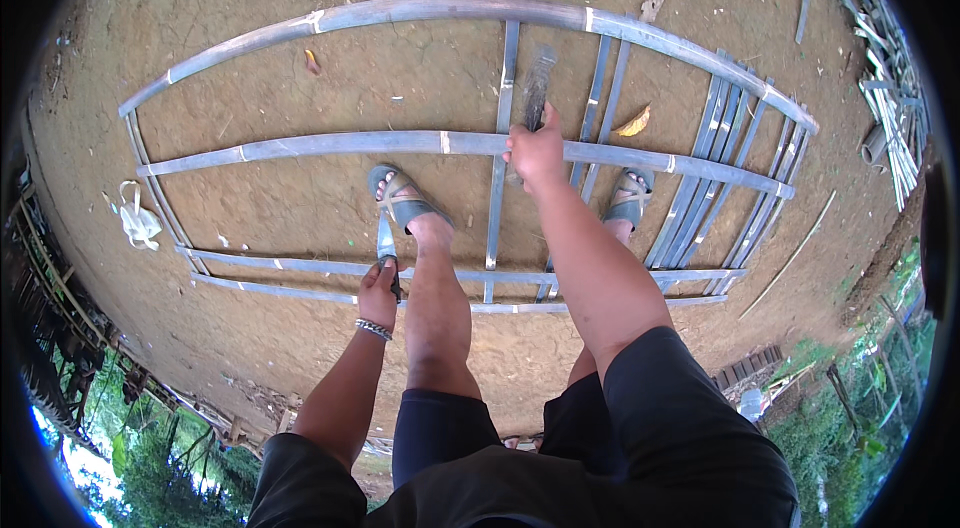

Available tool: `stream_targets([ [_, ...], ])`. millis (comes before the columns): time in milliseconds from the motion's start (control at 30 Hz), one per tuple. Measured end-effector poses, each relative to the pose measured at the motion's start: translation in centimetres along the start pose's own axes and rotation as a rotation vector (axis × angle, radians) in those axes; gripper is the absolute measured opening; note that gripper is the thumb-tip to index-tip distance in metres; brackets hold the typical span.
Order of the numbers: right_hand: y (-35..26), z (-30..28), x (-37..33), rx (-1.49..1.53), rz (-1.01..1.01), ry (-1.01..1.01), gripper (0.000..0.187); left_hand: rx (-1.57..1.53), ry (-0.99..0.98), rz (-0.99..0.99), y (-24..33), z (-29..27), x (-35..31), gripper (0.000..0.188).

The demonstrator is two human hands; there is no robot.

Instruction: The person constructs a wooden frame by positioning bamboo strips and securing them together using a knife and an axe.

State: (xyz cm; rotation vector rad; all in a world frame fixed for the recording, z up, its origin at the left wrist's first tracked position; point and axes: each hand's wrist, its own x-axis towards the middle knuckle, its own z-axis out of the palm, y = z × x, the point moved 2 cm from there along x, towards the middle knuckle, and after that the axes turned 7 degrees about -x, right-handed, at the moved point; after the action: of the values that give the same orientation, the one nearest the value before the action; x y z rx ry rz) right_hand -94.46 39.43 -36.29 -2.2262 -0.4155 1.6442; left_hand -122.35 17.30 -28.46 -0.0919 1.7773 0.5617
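Note:
My left hand (378,296) is closed around the dark handle of a knife (386,236), whose blade points away from me beside my left sandal. My right hand (538,154) grips a short, dark, wooden-looking stick (539,86); its far end is blurred, and I cannot tell its exact kind. That hand is over the middle bamboo pole (340,144) of a frame lying on the ground. A thicker bamboo pole (430,8) forms the far side. Several bamboo slats (710,158) cross the poles, mostly at the right, and one slat (497,198) stands alone near the middle.
My sandalled feet stand inside the frame, between its poles. A white bag (138,220) lies at the left. Loose bamboo strips (888,78) are heaped at the far right, and a thin stick (790,256) lies beside the frame. A yellow leaf (633,121) rests among the slats.

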Motion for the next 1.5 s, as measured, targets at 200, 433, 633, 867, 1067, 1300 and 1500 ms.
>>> stream_targets([
  [200,1.5,-2.6,2.9,-0.419,-0.382,0.297,0.071,-0.006,-0.056,-0.027,-0.6,3.3,-0.5,0.028],
  [433,-8.3,-9.9,11.3,-0.770,-0.695,0.471,0.070,0.020,-0.101,0.015,-0.6,5.5,0.5,0.029],
  [633,-16.1,-13.2,24.8,-1.234,-0.655,0.486,0.063,0.072,-0.138,0.115,1.3,7.6,4.8,0.027],
  [867,-13.2,-3.6,23.9,-1.447,-1.038,0.284,0.074,0.012,-0.163,0.114,-0.8,10.4,8.4,0.025],
  [1067,-10.3,-0.4,24.0,-1.243,-0.973,0.101,0.065,0.106,-0.271,0.135,-2.0,13.1,8.7,0.027],
  [1300,-10.5,0.1,23.5,-1.198,-0.866,0.050,0.056,0.158,-0.293,0.186,-0.7,14.4,9.1,0.028],
  [1500,-10.3,0.0,23.9,-1.186,-0.896,0.063,0.053,0.124,-0.251,0.104,0.9,14.6,9.6,0.029],
])
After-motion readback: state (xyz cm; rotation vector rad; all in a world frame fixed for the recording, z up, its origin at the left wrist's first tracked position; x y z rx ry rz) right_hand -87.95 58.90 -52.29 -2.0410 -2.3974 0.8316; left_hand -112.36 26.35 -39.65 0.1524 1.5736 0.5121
